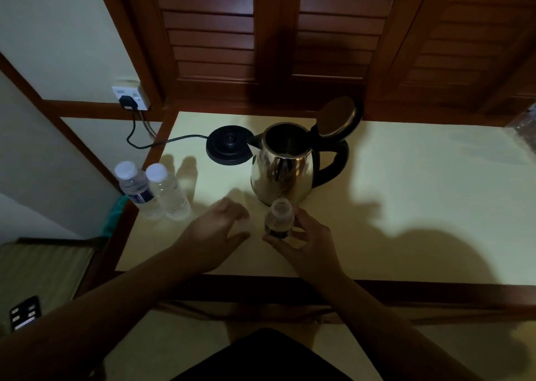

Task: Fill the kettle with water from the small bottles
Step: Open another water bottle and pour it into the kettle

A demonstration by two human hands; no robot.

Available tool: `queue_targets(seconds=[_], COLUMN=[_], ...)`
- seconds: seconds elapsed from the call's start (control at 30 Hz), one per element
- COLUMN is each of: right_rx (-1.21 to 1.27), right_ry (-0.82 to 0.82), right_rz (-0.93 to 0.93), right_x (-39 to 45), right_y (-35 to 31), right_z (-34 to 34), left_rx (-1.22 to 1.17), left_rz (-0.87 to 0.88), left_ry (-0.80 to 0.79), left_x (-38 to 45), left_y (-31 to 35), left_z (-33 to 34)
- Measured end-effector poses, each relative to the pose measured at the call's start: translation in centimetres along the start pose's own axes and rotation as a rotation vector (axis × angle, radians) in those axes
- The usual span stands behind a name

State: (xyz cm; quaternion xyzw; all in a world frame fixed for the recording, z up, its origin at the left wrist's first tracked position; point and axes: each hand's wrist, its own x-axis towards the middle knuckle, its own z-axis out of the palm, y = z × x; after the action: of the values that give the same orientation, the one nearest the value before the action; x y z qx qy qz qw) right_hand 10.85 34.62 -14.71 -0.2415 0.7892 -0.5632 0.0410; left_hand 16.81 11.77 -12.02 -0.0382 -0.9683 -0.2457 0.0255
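Kettle: I see a shiny steel kettle with a black handle [280, 175] standing upright on the cream-topped table [406, 206], towards the middle of its far edge, hinged lid [339, 117] tipped back and mouth open.
Base: the round black power base [229, 145] lies just beside the kettle, on its left, cord running off the table's left edge to a white wall socket [130, 98].
Open bottle: a small clear plastic bottle with a dark label and no cap [278, 219] stands just in front of the kettle, towards the near edge.
Right grip: my right hand [304, 243] has its fingers curled round that bottle's lower part.
Left grip: my left hand [220, 227] hovers just left of the bottle, fingers loosely spread, holding nothing I can make out.
Spare bottles: two capped clear bottles [153, 190] stand touching at the left edge.
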Motion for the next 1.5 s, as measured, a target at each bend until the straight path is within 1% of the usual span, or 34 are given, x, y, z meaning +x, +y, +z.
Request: queue_targets(seconds=[0.07, 0.13, 0.2, 0.3, 0.37, 0.43, 0.5, 0.53, 0.6, 0.73, 0.83, 0.93, 1.03, 1.13, 1.33, 1.4, 1.5], right_rx=[-0.029, -0.043, -0.054, -0.113, -0.137, -0.126, -0.121, -0.121, -0.137, -0.171, -0.172, -0.163, -0.154, -0.167, -0.166, -0.180, -0.176], right_ry=[-0.033, -0.069, -0.131, -0.207, -0.158, 0.010, 0.178, 0.222, 0.231, 0.182, 0.179, 0.196, 0.205, 0.236, 0.291, 0.312, 0.327], right_rz=[0.005, 0.018, 0.010, -0.008, -0.024, -0.003, 0.033, 0.040, 0.030, -0.012, -0.007, -0.021, -0.007, -0.013, -0.050, -0.067, -0.080], right_x=[0.0, 0.0, -0.2, -0.8, -1.3, -1.5, -0.9, -0.4, 0.7, 2.8, 3.6, 3.9, 4.0, 4.2, 4.9, 4.9, 5.0], right_y=[0.3, 0.4, 0.5, 1.2, 1.9, 2.3, 2.5, 2.4, 2.4, 1.9, 1.9, 2.3, 2.6, 2.9, 2.6, 2.6, 2.7], right_z=[-0.1, -0.4, -1.0, -3.0, -4.2, -4.6, -4.2, -3.8, -3.0, -1.6, -1.0, -0.2, 0.5, 0.7, 1.3, 1.2, 1.2], left_rx=[0.008, -0.017, -0.010, -0.034, -0.151, -0.332, -0.480, -0.524, -0.580, -0.733, -0.785, -0.817, -0.875, -0.810, -0.323, -0.195, -0.104], left_rz=[-0.061, -0.080, -0.073, -0.051, -0.009, 0.008, 0.002, -0.005, -0.022, -0.086, -0.076, -0.053, -0.038, 0.006, 0.083, 0.105, 0.117], left_ry=[-0.099, -0.168, -0.184, -0.148, -0.079, -0.006, 0.009, 0.003, -0.001, 0.014, 0.063, 0.108, 0.160, 0.179, 0.328, 0.325, 0.299], left_x=[-0.3, -0.2, 0.0, 0.1, 0.1, 0.2, 0.4, 0.5, 0.9, 1.6, 1.8, 2.0, 2.5, 3.3, 5.8, 6.7, 8.0], left_y=[-0.8, -1.3, -1.7, -1.6, -0.8, 0.2, 1.4, 2.0, 3.1, 4.2, 4.1, 3.9, 3.9, 4.1, 4.4, 4.5, 4.4], left_z=[0.9, 1.3, 1.3, 0.6, 0.0, -0.4, -0.6, -0.5, 0.0, 1.8, 2.2, 1.4, -0.9, -4.1, -8.6, -9.8, -11.0])
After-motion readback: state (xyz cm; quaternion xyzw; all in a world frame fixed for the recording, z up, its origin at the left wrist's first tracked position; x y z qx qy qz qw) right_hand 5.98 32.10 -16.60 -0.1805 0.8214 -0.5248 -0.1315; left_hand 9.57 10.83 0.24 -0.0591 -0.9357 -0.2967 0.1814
